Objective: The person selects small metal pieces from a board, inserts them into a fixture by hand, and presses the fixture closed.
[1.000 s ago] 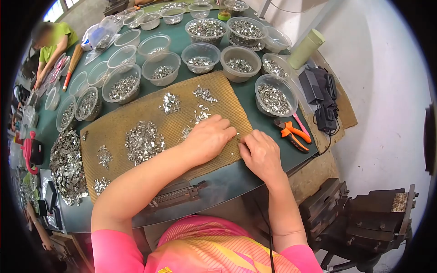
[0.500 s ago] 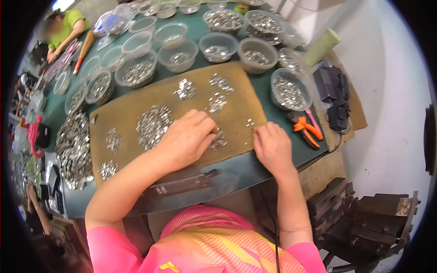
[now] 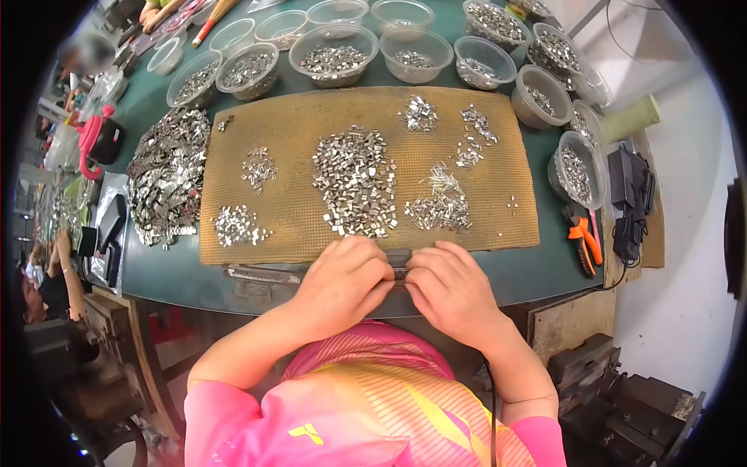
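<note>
Side by side at the table's front edge, my left hand (image 3: 347, 279) and my right hand (image 3: 451, 289) meet over a long dark metal bar (image 3: 263, 275) with a slot-like track. Fingers of both hands are curled and pinched at the bar; whatever is between the fingertips is hidden. Just beyond them lies a brown ribbed mat (image 3: 292, 214). It carries a large heap of small square silvery metal pieces (image 3: 354, 180), a pile of thin metal pieces (image 3: 442, 201) and several smaller piles, such as small bits (image 3: 238, 226) at the front left.
Clear plastic bowls (image 3: 334, 54) of metal pieces curve around the mat's far side. A big heap of shiny pieces (image 3: 170, 175) sits left of it. Orange-handled pliers (image 3: 585, 243) and black power adapters (image 3: 632, 183) are at right. Another person's arm (image 3: 71, 276) shows at far left.
My left hand has left the small pile on the mat and come down to the bar. My right hand has moved in from the mat's right edge to meet it. The view has shifted.
</note>
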Available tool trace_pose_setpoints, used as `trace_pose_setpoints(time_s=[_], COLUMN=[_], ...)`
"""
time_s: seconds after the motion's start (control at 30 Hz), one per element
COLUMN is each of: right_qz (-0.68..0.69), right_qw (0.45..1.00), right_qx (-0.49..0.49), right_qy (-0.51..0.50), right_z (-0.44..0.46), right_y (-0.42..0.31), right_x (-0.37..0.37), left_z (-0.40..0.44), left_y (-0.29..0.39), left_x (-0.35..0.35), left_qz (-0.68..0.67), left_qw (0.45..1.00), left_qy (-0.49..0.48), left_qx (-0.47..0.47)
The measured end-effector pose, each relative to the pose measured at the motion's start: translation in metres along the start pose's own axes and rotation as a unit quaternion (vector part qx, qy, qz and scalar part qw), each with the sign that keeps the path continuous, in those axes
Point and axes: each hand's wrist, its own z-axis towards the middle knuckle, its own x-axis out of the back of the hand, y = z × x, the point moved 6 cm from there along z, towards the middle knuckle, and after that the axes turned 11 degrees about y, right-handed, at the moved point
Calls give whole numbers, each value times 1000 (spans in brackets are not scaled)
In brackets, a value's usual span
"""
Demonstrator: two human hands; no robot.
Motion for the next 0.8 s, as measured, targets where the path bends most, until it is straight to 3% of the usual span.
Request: trace_pose_setpoints(time_s=[0.17,0.37,0.6,0.67,0.8], right_qz=[-37,26,-48,-12,-50], right_qw=[999,999,959,935,946], right_qx=[-2,-47,-233,-304,-266], right_qy=[-8,-10,156,182,179], right_z=[0,-4,-49,-68,-65], right_y=[-6,12,76,97,98], right_x=[-9,11,70,75,76], left_z=[-3,-6,-2,-1,0], left_y=[4,8,6,6,6], left_x=[-7,-5,-1,-7,-10], left_qz=[40,48,19,28,44], left_qw=[999,997,1000,999,999], left_qy=[28,34,23,26,27], left_qx=[-23,-48,0,7,3])
